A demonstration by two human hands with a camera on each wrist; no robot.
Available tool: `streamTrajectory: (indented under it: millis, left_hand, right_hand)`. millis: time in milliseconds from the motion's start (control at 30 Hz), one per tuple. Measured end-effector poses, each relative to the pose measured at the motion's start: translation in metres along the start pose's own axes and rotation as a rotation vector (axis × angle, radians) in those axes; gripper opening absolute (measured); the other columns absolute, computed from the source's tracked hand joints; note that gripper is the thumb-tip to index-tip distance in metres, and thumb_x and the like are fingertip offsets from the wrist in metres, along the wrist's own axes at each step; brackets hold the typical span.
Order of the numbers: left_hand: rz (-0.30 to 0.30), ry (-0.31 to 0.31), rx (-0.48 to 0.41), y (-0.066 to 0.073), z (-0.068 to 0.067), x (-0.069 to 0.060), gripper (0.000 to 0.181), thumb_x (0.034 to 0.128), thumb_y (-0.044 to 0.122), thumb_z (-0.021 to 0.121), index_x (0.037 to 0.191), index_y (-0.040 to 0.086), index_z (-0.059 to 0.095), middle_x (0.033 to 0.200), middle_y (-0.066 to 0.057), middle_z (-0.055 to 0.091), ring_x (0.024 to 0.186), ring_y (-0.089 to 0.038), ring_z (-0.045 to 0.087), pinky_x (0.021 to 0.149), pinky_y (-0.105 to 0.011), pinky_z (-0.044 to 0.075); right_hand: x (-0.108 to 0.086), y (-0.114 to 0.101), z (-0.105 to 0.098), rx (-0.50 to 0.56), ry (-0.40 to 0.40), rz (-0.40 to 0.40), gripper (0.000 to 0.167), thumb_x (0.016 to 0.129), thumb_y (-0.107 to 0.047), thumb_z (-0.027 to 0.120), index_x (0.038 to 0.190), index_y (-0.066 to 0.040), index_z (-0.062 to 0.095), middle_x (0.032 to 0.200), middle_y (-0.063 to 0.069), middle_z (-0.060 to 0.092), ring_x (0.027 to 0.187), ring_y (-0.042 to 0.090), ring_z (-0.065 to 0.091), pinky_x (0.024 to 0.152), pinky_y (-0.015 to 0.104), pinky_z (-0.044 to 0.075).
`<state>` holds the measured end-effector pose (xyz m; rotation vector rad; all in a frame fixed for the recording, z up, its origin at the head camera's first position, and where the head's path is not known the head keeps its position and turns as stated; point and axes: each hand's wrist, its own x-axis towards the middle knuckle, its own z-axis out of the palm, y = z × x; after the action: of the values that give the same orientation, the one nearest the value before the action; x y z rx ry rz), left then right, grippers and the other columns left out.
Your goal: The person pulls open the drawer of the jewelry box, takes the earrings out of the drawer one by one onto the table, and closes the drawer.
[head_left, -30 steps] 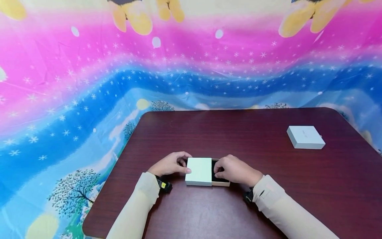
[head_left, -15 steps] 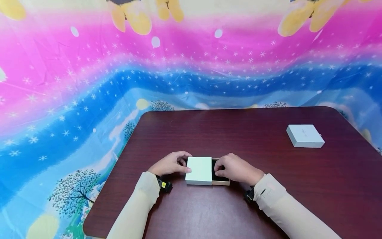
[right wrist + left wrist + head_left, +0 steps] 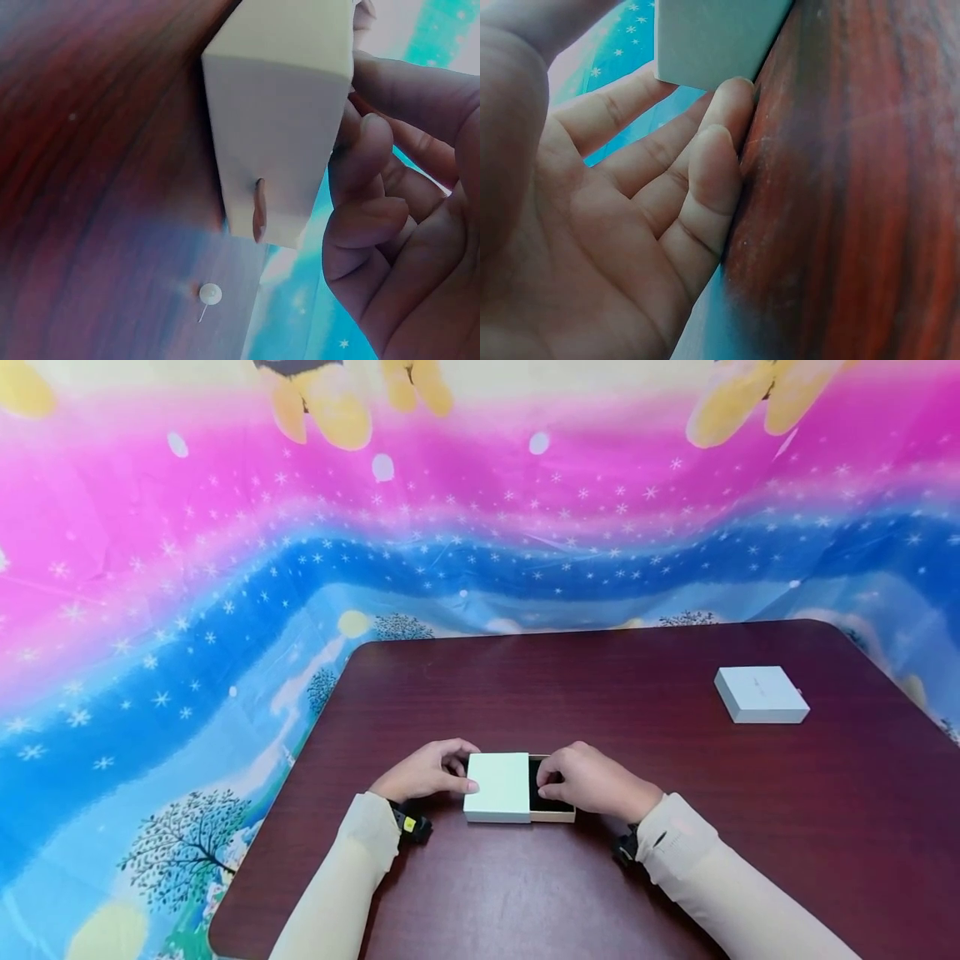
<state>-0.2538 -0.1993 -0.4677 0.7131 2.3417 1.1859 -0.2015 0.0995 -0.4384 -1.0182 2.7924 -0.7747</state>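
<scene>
The left hand [image 3: 431,772] grips the left side of a pale box sleeve [image 3: 497,785], its thumb at the front left of the lid. A drawer lined in black [image 3: 558,806] sticks out of the sleeve's right side. Over this lining, the right hand [image 3: 600,781] has its thumb and fingers curled; whether they pinch something is hidden. In the left wrist view, the left hand [image 3: 622,202] has fingertips against the pale box [image 3: 712,41]. The right wrist view shows the drawer's end [image 3: 274,135] with a small pull loop [image 3: 259,214], beside the curled right hand [image 3: 420,217].
A second white box [image 3: 761,693] lies at the back right of the dark red table [image 3: 600,693]. On the table near the drawer, a small white bead on a thin pin [image 3: 211,293] shows in the right wrist view. Patterned cloth [image 3: 465,552] hangs behind.
The head view has shifted slightly, so the second box appears a little higher and farther left. Both hands keep the same places at the sleeve and drawer.
</scene>
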Motion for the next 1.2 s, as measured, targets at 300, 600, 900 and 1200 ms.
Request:
streamTrajectory:
  millis: [300, 600, 900, 1200]
  left_hand:
    - [0.018, 0.008, -0.009, -0.007, 0.002, 0.001, 0.055, 0.081, 0.034, 0.081, 0.129, 0.017, 0.058, 0.096, -0.003, 0.064, 0.089, -0.019, 0.06, 0.074, -0.037, 0.05]
    - [0.034, -0.008, 0.006, -0.006, 0.004, 0.007, 0.057, 0.0799, 0.04, 0.081, 0.128, 0.021, 0.058, 0.099, -0.001, 0.065, 0.09, -0.018, 0.061, 0.074, -0.037, 0.052]
    - [0.027, 0.002, -0.005, -0.009, 0.005, 0.004, 0.056, 0.0798, 0.039, 0.081, 0.127, 0.02, 0.059, 0.098, -0.002, 0.065, 0.09, -0.019, 0.061, 0.074, -0.037, 0.051]
    - [0.021, 0.018, 0.017, -0.007, 0.0, 0.001, 0.057, 0.0795, 0.04, 0.081, 0.128, 0.02, 0.059, 0.098, -0.001, 0.065, 0.089, -0.019, 0.061, 0.074, -0.037, 0.051]
  right_hand:
    - [-0.003, 0.0, -0.001, 0.011, 0.002, -0.003, 0.004, 0.088, -0.017, 0.074, 0.085, -0.019, 0.072, 0.078, -0.017, 0.062, 0.062, -0.001, 0.052, 0.063, 0.026, 0.048]
    - [-0.008, 0.004, -0.003, 0.003, 0.004, 0.009, 0.003, 0.087, -0.017, 0.075, 0.09, -0.016, 0.074, 0.083, -0.016, 0.063, 0.067, -0.001, 0.054, 0.065, 0.026, 0.049]
    - [-0.01, 0.005, -0.003, 0.021, 0.009, 0.019, 0.007, 0.088, -0.013, 0.074, 0.091, -0.019, 0.074, 0.086, -0.015, 0.065, 0.073, -0.001, 0.057, 0.067, 0.027, 0.049]
    - [-0.015, 0.007, -0.003, -0.001, 0.064, -0.014, 0.01, 0.089, -0.012, 0.072, 0.096, -0.019, 0.075, 0.093, -0.012, 0.068, 0.079, 0.0, 0.059, 0.069, 0.026, 0.05]
